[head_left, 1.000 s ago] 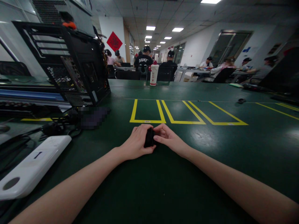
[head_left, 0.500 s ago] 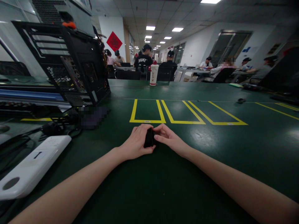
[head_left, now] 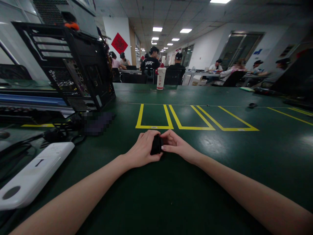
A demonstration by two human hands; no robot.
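A small black box-shaped object [head_left: 156, 145] is held just above or on the green table; its exact kind cannot be made out. My left hand [head_left: 143, 148] wraps round it from the left, fingers over the far side and thumb along the near side. From the right, my right hand [head_left: 177, 146] is closed against its right edge, with the thumb at the near part and the fingertips at the far part. Fingers hide much of the object's outline.
Yellow tape outlines [head_left: 154, 127] mark the green table [head_left: 156, 195] beyond my hands. An open black computer case [head_left: 90, 75] stands at the left, near cables and a white device [head_left: 36, 176]. A white bottle [head_left: 160, 78] stands farther back. Several people sit beyond.
My right thumb has shifted slightly down along the object's right edge. My left hand and the object stay nearly in place.
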